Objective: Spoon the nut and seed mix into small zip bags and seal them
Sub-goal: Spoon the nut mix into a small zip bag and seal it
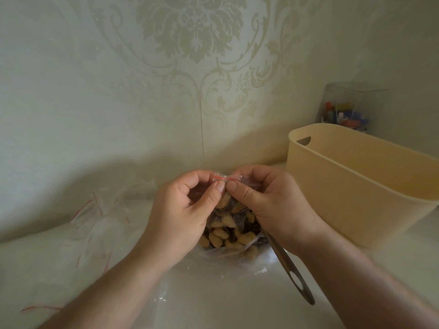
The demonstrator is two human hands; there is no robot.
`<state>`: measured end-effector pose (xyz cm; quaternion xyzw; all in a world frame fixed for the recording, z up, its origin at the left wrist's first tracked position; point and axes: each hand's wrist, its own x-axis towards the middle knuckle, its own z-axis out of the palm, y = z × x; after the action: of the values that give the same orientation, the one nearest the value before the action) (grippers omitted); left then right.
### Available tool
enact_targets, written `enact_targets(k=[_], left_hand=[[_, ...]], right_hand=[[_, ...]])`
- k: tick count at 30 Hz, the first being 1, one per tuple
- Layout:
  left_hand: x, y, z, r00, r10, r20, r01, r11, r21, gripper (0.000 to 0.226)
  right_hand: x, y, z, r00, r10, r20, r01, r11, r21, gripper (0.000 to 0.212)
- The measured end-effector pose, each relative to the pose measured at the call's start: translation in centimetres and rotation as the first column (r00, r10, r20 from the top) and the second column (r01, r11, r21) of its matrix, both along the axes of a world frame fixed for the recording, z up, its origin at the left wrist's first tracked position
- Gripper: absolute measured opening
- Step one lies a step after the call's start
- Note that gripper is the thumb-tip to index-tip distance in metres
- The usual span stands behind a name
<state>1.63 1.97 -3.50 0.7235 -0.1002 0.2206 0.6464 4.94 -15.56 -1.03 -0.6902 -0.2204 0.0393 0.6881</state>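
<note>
The left hand point(187, 205) and the right hand point(268, 205) meet thumb to thumb above the middle of the worktop point(213, 293), each pinching the top edge of one small zip bag point(225, 186) between thumb and curled forefinger. The bag's red zip line point(223, 178) runs level from left to right between the two pinches, so its long axis lies across the person's body and only a short stretch of it shows between the fingers. The bag hangs below that line, and its nut and seed mix point(224, 201) shows through the film just under the thumbs. Whether the strip is already pressed closed along its length cannot be told here. Sealing most likely calls for the thumbs to run outward along the red line, each hand taking its own half, since both sit equally near the centre. Directly beneath the hands lies the large open supply bag point(228, 238) of the mix, with a spoon point(292, 271) resting in it, handle pointing toward the near right edge of the worktop. A heap of empty zip bags point(99, 210) lies toward the left, well apart from the hands. A cream plastic bin point(361, 186) stands at the right edge, and a clear box point(346, 108) of small coloured items sits in the far right corner behind it.
</note>
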Motion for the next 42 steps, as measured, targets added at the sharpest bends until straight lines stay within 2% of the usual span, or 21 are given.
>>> enact_targets(k=[12, 24, 32, 38, 42], left_hand=[[0.2, 0.1, 0.3, 1.0, 0.016, -0.017, -0.017, 0.996, -0.084, 0.015], [0.3, -0.4, -0.5, 1.0, 0.001, 0.018, 0.0, 0.999, -0.042, 0.01], [0.1, -0.9, 0.0, 0.999, -0.025, 0.024, 0.026, 0.997, -0.075, 0.01], [0.2, -0.3, -0.1, 0.999, 0.009, 0.039, -0.006, 0.998, -0.069, 0.011], [0.3, -0.3, -0.2, 0.999, 0.023, 0.048, -0.02, 0.998, -0.056, 0.011]], right_hand=[[0.1, 0.0, 0.0, 0.998, -0.069, 0.01, 0.07, 0.998, -0.01, 0.008], [0.0, 0.8, -0.5, 1.0, -0.004, 0.02, 0.003, 1.0, 0.026, 0.006], [0.0, 0.6, -0.4, 0.997, -0.058, 0.055, 0.057, 0.998, 0.028, 0.005], [0.1, 0.4, -0.2, 0.999, -0.037, -0.005, 0.037, 0.999, 0.029, 0.018], [0.2, 0.5, -0.2, 1.0, -0.011, -0.016, 0.011, 1.0, 0.029, 0.015]])
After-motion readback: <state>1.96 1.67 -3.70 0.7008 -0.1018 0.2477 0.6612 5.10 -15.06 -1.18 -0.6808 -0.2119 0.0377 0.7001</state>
